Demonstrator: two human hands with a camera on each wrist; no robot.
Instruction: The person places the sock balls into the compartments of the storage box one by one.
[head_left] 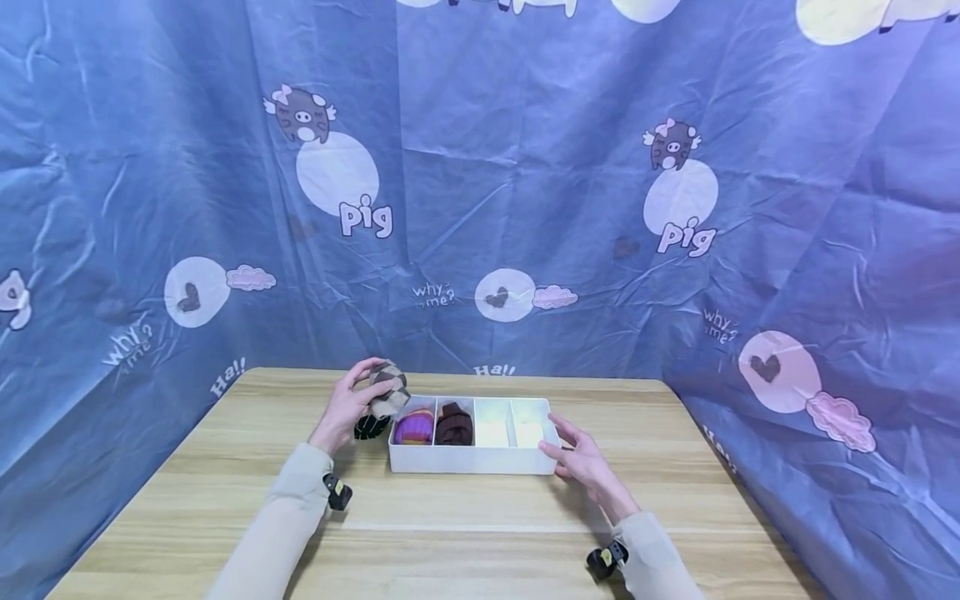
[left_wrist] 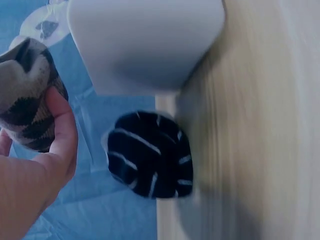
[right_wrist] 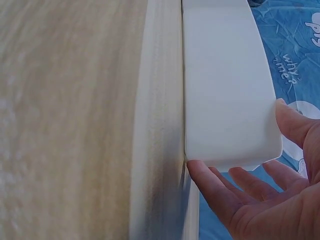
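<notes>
A white divided box (head_left: 472, 461) sits on the wooden table (head_left: 450, 533); its two left compartments hold a purple-orange sock roll (head_left: 415, 427) and a brown sock roll (head_left: 454, 424). My left hand (head_left: 352, 404) grips a beige-and-brown patterned sock roll (head_left: 388, 388) lifted over the box's left end; the same sock roll (left_wrist: 27, 100) shows in the left wrist view. A black striped sock roll (head_left: 371, 427) lies on the table beside the box, seen again as the black sock roll (left_wrist: 150, 155). My right hand (head_left: 577, 454) rests with straight fingers (right_wrist: 215, 190) against the box's right end (right_wrist: 227, 85).
The box's two right compartments (head_left: 510, 425) hold nothing. Blue printed cloth (head_left: 525, 183) hangs close behind and along both sides of the table. Bare wood spreads in front of the box toward me.
</notes>
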